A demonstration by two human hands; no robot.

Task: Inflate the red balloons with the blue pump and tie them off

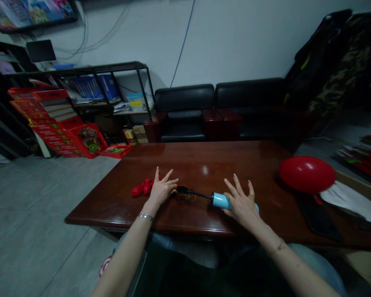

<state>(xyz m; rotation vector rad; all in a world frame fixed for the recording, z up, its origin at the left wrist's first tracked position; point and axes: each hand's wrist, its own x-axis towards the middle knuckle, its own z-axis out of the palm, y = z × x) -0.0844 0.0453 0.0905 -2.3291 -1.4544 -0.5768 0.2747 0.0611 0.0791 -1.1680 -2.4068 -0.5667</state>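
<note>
A light-blue hand balloon pump (221, 201) with a black rod and handle lies low over the table's near part. My right hand (243, 205) closes thumb and index finger around its blue barrel, the other fingers spread upward. My left hand (162, 189) pinches at the tip of the black handle (182, 189), its remaining fingers fanned out; the exact contact is small and partly hidden. Red uninflated balloons (138, 190) lie just left of my left hand, partly behind it. Thin yellowish rubber bands (188, 197) rest on the wood beneath the rod.
An inflated red balloon (307, 174) sits at the right of the brown table (204, 156), by a dark flat object (318, 214) and a white item (355, 202) in a box. Black sofas (185, 101) stand beyond. Red boxes (58, 123) are stacked on the left floor.
</note>
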